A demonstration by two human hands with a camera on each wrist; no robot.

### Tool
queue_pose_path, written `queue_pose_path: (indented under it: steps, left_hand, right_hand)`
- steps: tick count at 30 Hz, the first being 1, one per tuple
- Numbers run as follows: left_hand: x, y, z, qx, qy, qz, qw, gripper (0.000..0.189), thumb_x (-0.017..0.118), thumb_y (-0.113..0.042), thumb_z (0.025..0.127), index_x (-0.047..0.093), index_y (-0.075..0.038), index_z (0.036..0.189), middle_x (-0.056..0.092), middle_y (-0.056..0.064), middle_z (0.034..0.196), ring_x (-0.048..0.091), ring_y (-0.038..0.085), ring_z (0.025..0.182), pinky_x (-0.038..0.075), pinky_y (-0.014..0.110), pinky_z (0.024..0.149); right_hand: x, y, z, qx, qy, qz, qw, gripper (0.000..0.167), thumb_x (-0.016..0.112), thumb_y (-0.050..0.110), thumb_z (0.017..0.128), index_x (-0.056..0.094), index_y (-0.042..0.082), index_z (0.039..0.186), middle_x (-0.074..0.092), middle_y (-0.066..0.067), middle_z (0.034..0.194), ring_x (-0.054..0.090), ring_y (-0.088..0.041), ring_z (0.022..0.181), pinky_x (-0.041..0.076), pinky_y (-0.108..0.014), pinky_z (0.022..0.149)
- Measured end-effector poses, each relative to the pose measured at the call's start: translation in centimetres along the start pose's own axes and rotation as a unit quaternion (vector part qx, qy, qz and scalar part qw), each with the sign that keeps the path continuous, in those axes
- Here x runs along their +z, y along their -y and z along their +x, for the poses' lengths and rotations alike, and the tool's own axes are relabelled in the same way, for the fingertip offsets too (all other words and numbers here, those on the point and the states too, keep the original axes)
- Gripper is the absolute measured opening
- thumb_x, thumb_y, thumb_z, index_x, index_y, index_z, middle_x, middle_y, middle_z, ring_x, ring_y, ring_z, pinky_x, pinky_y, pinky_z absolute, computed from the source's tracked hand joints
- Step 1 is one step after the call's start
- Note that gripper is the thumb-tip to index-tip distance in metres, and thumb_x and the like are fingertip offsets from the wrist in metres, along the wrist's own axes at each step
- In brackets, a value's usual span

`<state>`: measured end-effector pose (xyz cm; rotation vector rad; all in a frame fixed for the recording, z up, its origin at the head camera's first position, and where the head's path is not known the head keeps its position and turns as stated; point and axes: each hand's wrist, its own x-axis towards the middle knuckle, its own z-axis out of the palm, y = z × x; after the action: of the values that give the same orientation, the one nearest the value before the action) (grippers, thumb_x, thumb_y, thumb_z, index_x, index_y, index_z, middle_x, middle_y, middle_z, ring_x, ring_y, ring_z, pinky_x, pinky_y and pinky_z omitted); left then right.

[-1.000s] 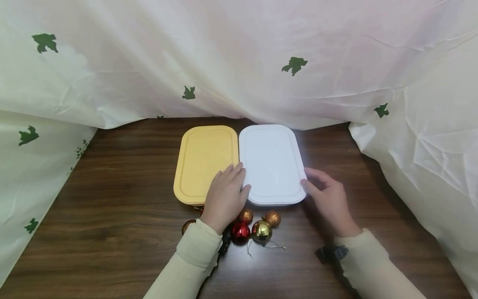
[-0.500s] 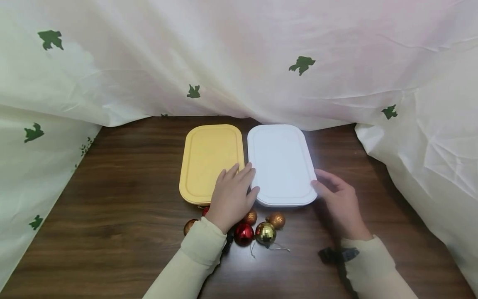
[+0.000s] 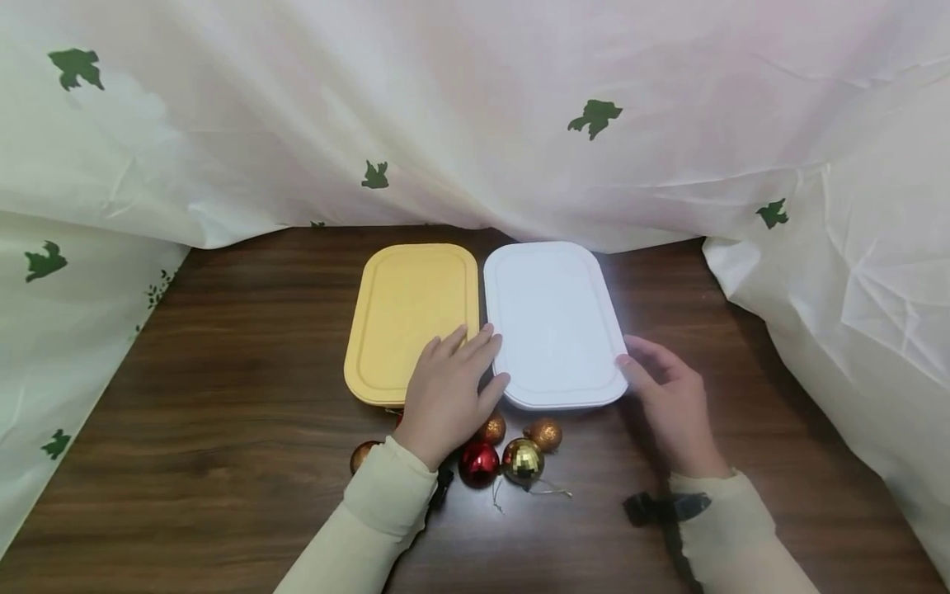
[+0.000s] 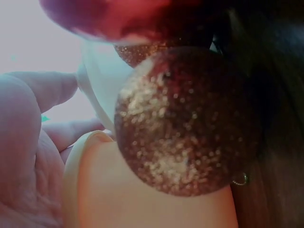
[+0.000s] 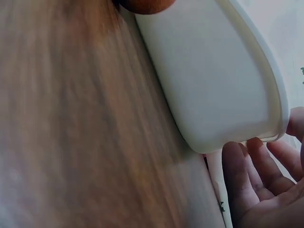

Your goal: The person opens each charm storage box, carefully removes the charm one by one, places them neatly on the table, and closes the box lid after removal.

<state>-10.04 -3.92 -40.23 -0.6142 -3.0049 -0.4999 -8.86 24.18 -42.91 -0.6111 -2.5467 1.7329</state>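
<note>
A white lidded box stands to the right of a yellow lidded box, with a narrow gap between them. My left hand lies over the yellow lid's near right corner, its fingers extended and their tips at the white box's left edge. At the white box's right side is my right hand. In the right wrist view its fingertips touch the wall below the rim, thumb by the lid edge. In front of the boxes lie a red bauble, a gold faceted bauble and a glittery copper bauble.
A shiny brown bauble shows left of my left wrist. Another glittery bauble fills the left wrist view. A pale cloth with green bird shapes hangs behind and beside the dark wooden table.
The gap between the two boxes has widened slightly, the white one shifting right along with my right hand. My left hand stays at the seam. The head view has also moved a little.
</note>
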Motion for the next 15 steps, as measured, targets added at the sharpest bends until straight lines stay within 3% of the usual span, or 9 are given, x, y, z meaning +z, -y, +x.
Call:
queue_pose_path:
  steps: [5,7,15]
  left_hand:
    - [0.26,-0.15,0.05,0.0,0.002,0.017,0.9998,0.052,0.052,-0.046,0.102,0.053,-0.02,0.148,0.045,-0.005,0.154,0.037,0.029,0.144,0.027,0.053,0.118]
    - [0.38,-0.25,0.06,0.0,0.004,0.023,0.9997,0.052,0.05,-0.046,0.103,0.052,-0.021,0.148,0.045,-0.004,0.154,0.037,0.03,0.144,0.027,0.053,0.118]
    - [0.67,-0.56,0.0,-0.016,0.006,0.029,0.9994,0.052,0.049,-0.046,0.103,0.051,-0.023,0.149,0.044,-0.004,0.155,0.035,0.029,0.145,0.026,0.052,0.118]
  right_hand:
    - [0.09,-0.23,-0.42,-0.013,-0.011,-0.012,0.9998,0.053,0.066,0.048,0.095,0.061,0.02,0.139,0.062,-0.006,0.132,0.05,-0.018,0.122,0.046,-0.034,0.097]
    - [0.13,-0.37,-0.48,-0.017,-0.017,-0.015,0.9996,0.051,0.065,0.047,0.095,0.062,0.019,0.138,0.063,-0.005,0.127,0.051,-0.016,0.117,0.046,-0.028,0.09]
    - [0.42,-0.93,-0.35,-0.023,-0.028,-0.004,0.9993,0.048,0.066,0.046,0.095,0.063,0.018,0.135,0.064,-0.006,0.119,0.051,-0.015,0.111,0.041,-0.029,0.09]
